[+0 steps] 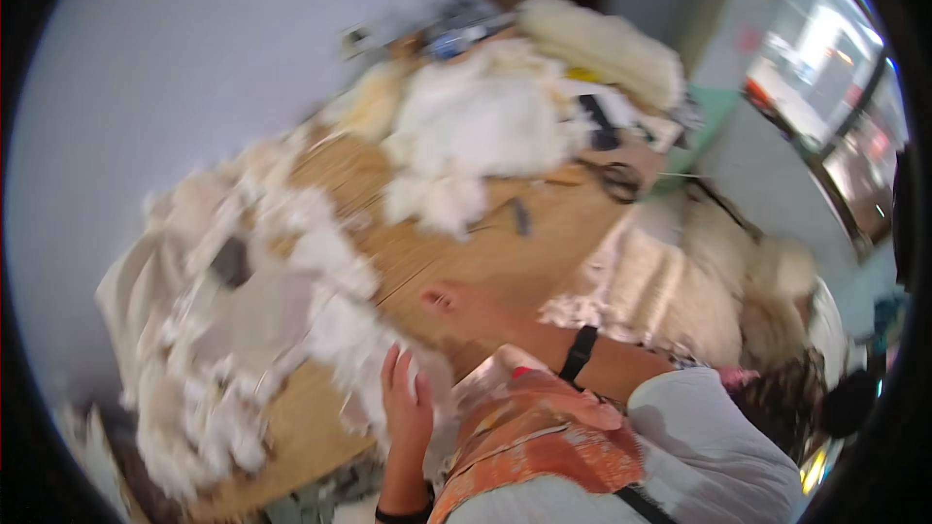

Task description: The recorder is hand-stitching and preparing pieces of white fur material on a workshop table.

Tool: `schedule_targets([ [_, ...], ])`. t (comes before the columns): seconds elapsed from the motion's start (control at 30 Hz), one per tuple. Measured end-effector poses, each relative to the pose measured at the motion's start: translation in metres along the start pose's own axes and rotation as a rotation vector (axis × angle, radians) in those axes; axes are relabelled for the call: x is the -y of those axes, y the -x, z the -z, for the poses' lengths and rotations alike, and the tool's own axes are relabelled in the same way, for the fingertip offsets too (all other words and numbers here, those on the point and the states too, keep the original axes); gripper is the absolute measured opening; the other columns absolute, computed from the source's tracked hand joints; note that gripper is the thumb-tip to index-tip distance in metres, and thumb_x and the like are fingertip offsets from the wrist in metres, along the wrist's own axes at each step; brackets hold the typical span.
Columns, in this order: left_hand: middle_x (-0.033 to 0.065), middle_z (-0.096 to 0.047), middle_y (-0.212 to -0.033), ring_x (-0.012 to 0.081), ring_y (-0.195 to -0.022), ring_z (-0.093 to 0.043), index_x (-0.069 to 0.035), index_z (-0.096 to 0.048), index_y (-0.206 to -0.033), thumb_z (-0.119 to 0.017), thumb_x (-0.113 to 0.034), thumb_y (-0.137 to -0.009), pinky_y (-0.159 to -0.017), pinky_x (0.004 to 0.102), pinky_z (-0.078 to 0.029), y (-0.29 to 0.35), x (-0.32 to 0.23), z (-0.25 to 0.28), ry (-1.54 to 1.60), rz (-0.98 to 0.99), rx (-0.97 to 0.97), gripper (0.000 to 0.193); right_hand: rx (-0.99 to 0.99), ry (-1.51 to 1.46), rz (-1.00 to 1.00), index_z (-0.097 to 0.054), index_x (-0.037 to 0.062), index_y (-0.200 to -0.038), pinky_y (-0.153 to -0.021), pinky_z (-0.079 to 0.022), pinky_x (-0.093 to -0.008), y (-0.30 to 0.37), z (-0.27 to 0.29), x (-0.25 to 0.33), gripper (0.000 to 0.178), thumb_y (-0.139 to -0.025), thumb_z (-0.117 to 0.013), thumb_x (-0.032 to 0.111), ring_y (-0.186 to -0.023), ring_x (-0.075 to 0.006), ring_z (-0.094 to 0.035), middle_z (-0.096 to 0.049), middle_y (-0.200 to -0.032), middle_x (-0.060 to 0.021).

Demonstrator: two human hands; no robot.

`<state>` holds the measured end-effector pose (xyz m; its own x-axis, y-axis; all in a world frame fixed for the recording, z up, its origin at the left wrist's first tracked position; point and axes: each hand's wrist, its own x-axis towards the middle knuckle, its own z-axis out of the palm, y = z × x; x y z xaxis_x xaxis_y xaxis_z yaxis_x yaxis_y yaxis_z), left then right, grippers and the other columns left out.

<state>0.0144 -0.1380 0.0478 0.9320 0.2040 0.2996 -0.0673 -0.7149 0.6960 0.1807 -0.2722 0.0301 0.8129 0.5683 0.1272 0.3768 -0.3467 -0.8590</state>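
Observation:
My left hand [406, 403] is raised in front of the orange apron, its fingers stretched upward and apart. It is beside a white fur piece [335, 330] at the table's near edge; whether it touches the fur I cannot tell. My right hand [445, 299] reaches over the wooden table [437, 267]. Motion smears its fingers, and nothing can be made out in them. Ahead of it lie a small dark tool [522, 216] and a large white fur piece [476, 112]. Black-handled scissors [618, 181] rest near the table's right edge.
More white fur [199, 417] covers the table's left part, with a dark grey block [231, 262] on it. A thick cream fur roll [602, 44] and a black strip-like object [599, 123] are at the back. Cream fur bundles [670, 296] are beside the table's right side.

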Motion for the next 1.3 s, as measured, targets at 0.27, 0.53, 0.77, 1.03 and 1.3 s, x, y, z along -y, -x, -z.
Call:
schedule_targets([
  [0.27,0.0206,-0.049,-0.122,0.0383,-0.111,-0.047,0.001,-0.053,-0.111,-0.058,-0.002,-0.08,-0.095,0.0439,-0.039,-0.011,-0.036,-0.047,0.084,-0.083,0.149,0.032,-0.353,0.013,-0.164,-0.062,0.0035,-0.101,-0.072,-0.05,-0.0305,0.068,0.143,-0.064,0.018,-0.087,-0.06,0.016,-0.081,-0.0162,-0.062,-0.063,-0.091,-0.0099],
  [0.53,0.0199,-0.058,-0.115,0.0368,-0.093,-0.06,-0.012,-0.052,-0.122,-0.063,-0.038,-0.086,-0.085,0.0493,-0.046,-0.025,-0.069,-0.136,-0.243,-0.069,0.181,0.045,-0.896,0.305,-0.104,-0.063,0.0051,-0.093,-0.064,-0.048,-0.0333,0.05,0.363,-0.195,0.012,-0.083,-0.057,0.006,-0.07,-0.0241,-0.06,-0.061,-0.082,-0.0116],
  [0.77,0.0105,-0.05,-0.088,0.0207,-0.071,-0.055,-0.001,-0.054,-0.09,-0.071,-0.002,-0.071,-0.059,0.0302,-0.046,-0.04,-0.101,-0.186,-0.064,0.337,0.166,0.025,-0.747,0.916,0.007,-0.062,0.0083,-0.091,-0.076,-0.048,-0.0375,-0.042,0.473,-0.26,0.015,-0.076,-0.059,0.008,-0.092,-0.0273,-0.056,-0.058,-0.088,-0.0097],
  [1.03,0.0109,-0.051,-0.086,0.0237,-0.07,-0.055,-0.002,-0.054,-0.086,-0.071,0.0,-0.069,-0.059,0.0322,-0.047,-0.043,-0.11,-0.194,-0.111,0.482,0.074,0.025,-0.11,1.307,-0.253,-0.069,0.0108,-0.087,-0.077,-0.051,-0.0371,-0.101,0.47,-0.286,0.015,-0.077,-0.059,0.015,-0.1,-0.023,-0.058,-0.062,-0.099,-0.006],
  [1.3,0.0095,-0.062,-0.078,0.0214,-0.067,-0.061,-0.002,-0.06,-0.095,-0.066,-0.008,-0.079,-0.06,0.0296,-0.049,-0.062,-0.147,-0.171,0.012,0.524,0.036,0.018,-0.174,1.083,-0.131,-0.064,0.0068,-0.09,-0.073,-0.049,-0.0381,-0.076,0.497,-0.227,0.017,-0.084,-0.05,0.013,-0.089,-0.0307,-0.06,-0.06,-0.091,-0.0139],
])
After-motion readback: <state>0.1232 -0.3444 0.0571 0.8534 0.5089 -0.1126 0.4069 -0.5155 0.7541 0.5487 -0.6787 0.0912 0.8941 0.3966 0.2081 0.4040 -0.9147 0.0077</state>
